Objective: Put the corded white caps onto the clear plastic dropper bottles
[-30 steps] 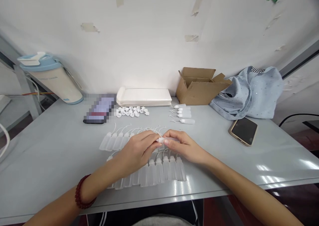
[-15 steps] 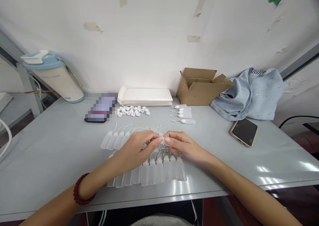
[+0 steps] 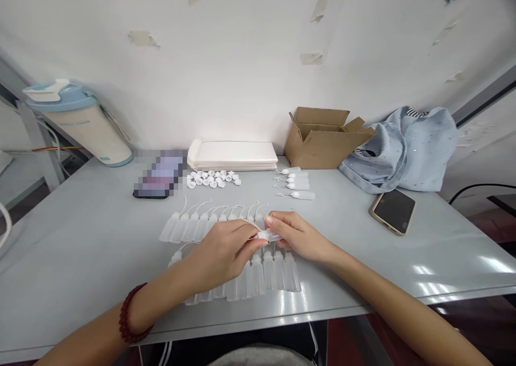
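Note:
My left hand (image 3: 220, 256) and my right hand (image 3: 296, 236) meet above the rows of bottles, and their fingertips pinch a small white plastic dropper piece (image 3: 268, 236) from both sides. A thin white tether runs from it over my left fingers. Below my hands lie two rows of translucent plastic dropper bottles, an upper row (image 3: 187, 227) and a lower row (image 3: 258, 277), with thin tethered tips. My hands hide parts of both rows.
Loose white caps (image 3: 212, 179) lie before a stack of white trays (image 3: 231, 156). Small capped bottles (image 3: 296, 183) lie by a cardboard box (image 3: 322, 139). A blurred phone (image 3: 159, 175), a second phone (image 3: 393, 211), a blue cloth bag (image 3: 403, 151) and a tumbler (image 3: 80, 127) share the grey table (image 3: 80, 237).
My hands have shifted slightly, the left drawing back and down. The white piece now lies more level between my fingertips, and the view has tilted a little.

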Available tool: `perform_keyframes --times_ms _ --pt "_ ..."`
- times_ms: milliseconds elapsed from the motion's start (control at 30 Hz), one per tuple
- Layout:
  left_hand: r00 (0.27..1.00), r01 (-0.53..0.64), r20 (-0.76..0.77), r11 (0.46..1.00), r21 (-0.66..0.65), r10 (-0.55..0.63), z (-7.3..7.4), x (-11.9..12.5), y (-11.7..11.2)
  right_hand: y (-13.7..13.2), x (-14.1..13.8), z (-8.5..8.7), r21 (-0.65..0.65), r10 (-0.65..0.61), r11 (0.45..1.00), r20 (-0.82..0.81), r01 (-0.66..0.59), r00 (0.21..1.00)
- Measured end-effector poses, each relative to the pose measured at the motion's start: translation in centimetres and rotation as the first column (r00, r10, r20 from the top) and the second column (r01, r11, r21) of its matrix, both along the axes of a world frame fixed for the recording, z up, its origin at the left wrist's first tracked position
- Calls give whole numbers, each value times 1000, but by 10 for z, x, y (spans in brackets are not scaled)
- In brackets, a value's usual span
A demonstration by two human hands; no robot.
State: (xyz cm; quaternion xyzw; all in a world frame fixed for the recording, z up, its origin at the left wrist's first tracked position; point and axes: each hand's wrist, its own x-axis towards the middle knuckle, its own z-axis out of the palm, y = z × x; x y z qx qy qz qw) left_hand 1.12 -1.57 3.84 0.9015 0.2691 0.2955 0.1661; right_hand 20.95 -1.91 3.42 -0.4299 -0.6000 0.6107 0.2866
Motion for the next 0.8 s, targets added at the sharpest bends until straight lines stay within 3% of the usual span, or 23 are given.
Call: perform_keyframes --times_ms 133,200,267,333,433,500,600,733,800 --pt "999 26 -39 957 290 -15 -6 1 -3 2 1 1 -68 10 998 -23 -12 1000" --pt "999 23 -43 935 355 -9 -7 1 -4 2 1 1 -87 14 996 -26 -16 1000" --pt "1000 10 -16 954 298 -5 -6 1 -4 2 0 3 -93 14 996 -27 -16 1000" --pt "999 -18 47 989 145 11 -3 0 -3 1 0 6 -40 -7 999 -18 6 1000" --pt "989 -95 96 984 -154 111 6 -1 -1 -1 0 10 176 -77 982 56 66 995" --pt "984 -133 61 915 -380 168 12 -1 0 -3 0 11 317 -127 945 126 81 984" --pt "986 -113 16 736 -667 165 18 -1 3 -5 0 9 434 -176 897 180 83 968" --pt "995 -19 33 491 -871 98 17 -1 6 -9 -2 6 495 -184 866 187 69 965" --pt "995 16 54 411 -912 79 16 -1 7 -9 -3 5 507 -191 859 189 71 963"
